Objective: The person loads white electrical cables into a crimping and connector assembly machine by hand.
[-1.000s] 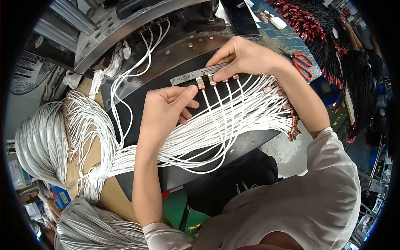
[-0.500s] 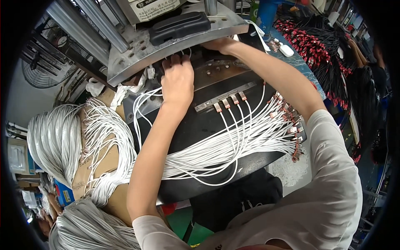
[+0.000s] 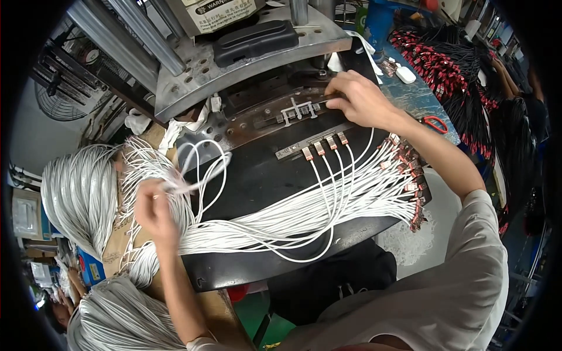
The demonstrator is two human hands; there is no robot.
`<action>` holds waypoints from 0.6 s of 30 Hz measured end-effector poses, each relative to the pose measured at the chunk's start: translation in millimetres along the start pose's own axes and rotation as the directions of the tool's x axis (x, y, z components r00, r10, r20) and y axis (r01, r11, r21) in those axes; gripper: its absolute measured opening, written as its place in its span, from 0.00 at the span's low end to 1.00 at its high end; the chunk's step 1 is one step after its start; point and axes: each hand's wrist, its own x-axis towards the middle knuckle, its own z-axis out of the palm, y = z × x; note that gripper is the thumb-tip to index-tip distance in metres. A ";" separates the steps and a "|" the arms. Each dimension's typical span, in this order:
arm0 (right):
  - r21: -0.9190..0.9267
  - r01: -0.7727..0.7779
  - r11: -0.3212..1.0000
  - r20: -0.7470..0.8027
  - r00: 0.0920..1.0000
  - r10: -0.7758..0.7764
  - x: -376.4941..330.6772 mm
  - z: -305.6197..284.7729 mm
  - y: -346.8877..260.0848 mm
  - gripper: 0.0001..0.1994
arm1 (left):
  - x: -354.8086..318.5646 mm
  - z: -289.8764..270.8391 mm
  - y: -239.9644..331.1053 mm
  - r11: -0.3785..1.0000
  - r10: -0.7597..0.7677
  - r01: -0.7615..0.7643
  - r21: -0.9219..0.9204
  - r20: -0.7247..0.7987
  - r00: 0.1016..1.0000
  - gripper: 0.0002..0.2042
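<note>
My left hand [image 3: 154, 212] is at the left, blurred by motion, with its fingers curled at a loop of white cables [image 3: 225, 175] that are smeared too. My right hand [image 3: 364, 100] pinches the right end of a dark metal mould bar [image 3: 269, 121] under the press. On that bar sits a pale branched plastic moulding [image 3: 300, 111] with small metal connectors in it. Just nearer, several connectors with orange-red ends [image 3: 319, 148] stand in a row in a slotted metal strip [image 3: 287, 153], white cables running from them.
A thick bundle of white cables [image 3: 275, 219] crosses the black table. Overhead is the press's steel plate [image 3: 252, 73] with a black handle [image 3: 256, 44]. Coiled cables [image 3: 79, 202] lie left. Red-handled pliers [image 3: 434, 124] and a white case [image 3: 405, 74] lie on the blue bench, right.
Both hands have come out from under the press. The left swung left and toward me with the white cables; the right drew back to the mould bar, whose pale moulding now shows.
</note>
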 end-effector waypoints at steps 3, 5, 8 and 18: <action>0.148 -0.017 0.989 0.114 0.993 0.000 1.6 -2.5 -21.4 0.12 | 7.6 -32.0 -11.1 0.907 -0.097 0.173 0.383 -0.210 0.973 0.11; 0.516 -0.054 0.855 0.168 0.985 -0.039 24.6 -9.6 -42.3 0.10 | 6.3 -2.8 15.8 0.822 0.028 0.043 0.568 -0.116 0.993 0.13; 0.448 0.035 0.893 0.168 0.978 -0.123 17.4 -23.9 -47.6 0.10 | -9.1 67.8 87.1 0.905 0.005 -0.055 0.422 0.119 0.993 0.14; 0.049 0.202 0.978 0.230 0.951 -0.208 -40.5 -24.8 -10.5 0.13 | -48.9 166.2 139.8 0.908 0.203 -0.356 0.222 0.508 0.837 0.18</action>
